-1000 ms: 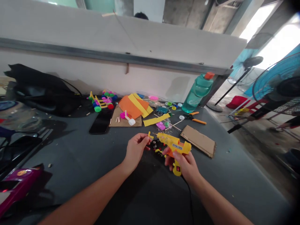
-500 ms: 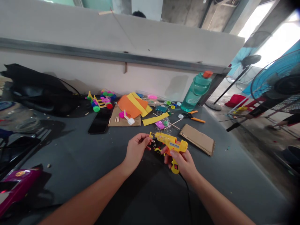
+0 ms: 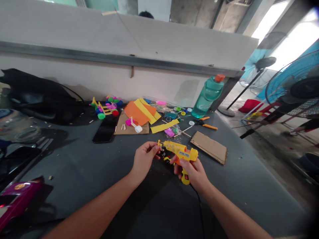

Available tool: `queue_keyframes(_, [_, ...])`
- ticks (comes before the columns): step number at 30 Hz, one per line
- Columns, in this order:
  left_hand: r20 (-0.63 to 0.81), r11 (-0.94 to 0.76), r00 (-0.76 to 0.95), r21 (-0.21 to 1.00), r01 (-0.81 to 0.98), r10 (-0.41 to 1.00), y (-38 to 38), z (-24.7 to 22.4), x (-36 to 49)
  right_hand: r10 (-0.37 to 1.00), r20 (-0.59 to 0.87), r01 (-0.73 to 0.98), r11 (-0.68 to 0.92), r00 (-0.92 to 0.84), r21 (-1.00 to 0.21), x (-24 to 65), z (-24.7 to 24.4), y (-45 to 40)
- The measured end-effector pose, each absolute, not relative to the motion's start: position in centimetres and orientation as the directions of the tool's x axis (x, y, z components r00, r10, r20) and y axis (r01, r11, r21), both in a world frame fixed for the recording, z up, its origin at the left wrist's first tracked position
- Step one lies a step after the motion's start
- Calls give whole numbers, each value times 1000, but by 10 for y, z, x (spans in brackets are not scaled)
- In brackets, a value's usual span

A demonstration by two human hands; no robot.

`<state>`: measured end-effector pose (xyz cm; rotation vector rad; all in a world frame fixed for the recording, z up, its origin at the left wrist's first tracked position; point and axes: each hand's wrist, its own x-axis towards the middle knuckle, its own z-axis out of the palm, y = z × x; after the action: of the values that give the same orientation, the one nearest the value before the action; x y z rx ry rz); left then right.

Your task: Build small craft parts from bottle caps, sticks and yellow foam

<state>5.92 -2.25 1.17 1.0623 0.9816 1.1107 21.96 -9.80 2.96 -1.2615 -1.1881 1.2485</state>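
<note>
In my right hand (image 3: 193,171) is a yellow glue gun (image 3: 178,149), its nozzle pointing left and its cord (image 3: 200,209) trailing down over the table. My left hand (image 3: 146,157) is closed, pinching a small yellow piece (image 3: 159,144) in front of the nozzle tip. Whether nozzle and piece touch, I cannot tell. Below the gun, partly hidden by it and my fingers, lies a dark thing with yellow parts (image 3: 167,159). Just beyond the gun are a yellow strip (image 3: 164,126) and a purple piece in clear plastic (image 3: 169,132).
Cardboard (image 3: 209,147) lies at the right, near orange-handled pliers (image 3: 209,126) and a teal bottle (image 3: 208,96). Behind my left hand are a phone (image 3: 103,130), orange paper (image 3: 138,112) and colourful small wheeled models (image 3: 106,109). A magenta device (image 3: 20,199) sits at the left.
The whole view has shifted very slightly. Both hands keep their hold, with the glue gun's nozzle still beside the small yellow piece.
</note>
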Motion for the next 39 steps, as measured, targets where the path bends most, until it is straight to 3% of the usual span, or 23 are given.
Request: queue_keyframes(39, [-63,95,177,979,-182,982,-21,8,59,996,-79,17,-80,45,-997,217,30,-97])
